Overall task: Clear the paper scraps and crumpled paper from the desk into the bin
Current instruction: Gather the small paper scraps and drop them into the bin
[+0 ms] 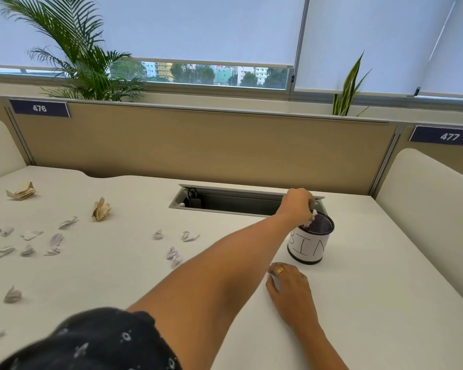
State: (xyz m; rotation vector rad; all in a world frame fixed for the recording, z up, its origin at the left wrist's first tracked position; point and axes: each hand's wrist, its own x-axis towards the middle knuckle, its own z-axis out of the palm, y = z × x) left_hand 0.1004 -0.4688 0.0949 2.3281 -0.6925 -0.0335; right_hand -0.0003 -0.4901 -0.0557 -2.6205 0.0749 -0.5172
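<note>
The left hand (298,206) pinches a scrap (312,217) over the bin (309,248), the right hand (289,287) lies flat, and many other scraps (52,243) wait by the desk's (372,276) left edge

L hand (298,206) pinches scrap (312,217) at bin (309,248) rim; R hand (289,287) flat on desk (372,268) nr bin; other scraps (55,240) + crumpled balls (101,209) lie left.

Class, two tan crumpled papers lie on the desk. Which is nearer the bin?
The right-hand tan crumpled paper; the other tan crumpled paper lies farther left, so farther from the bin.
</note>
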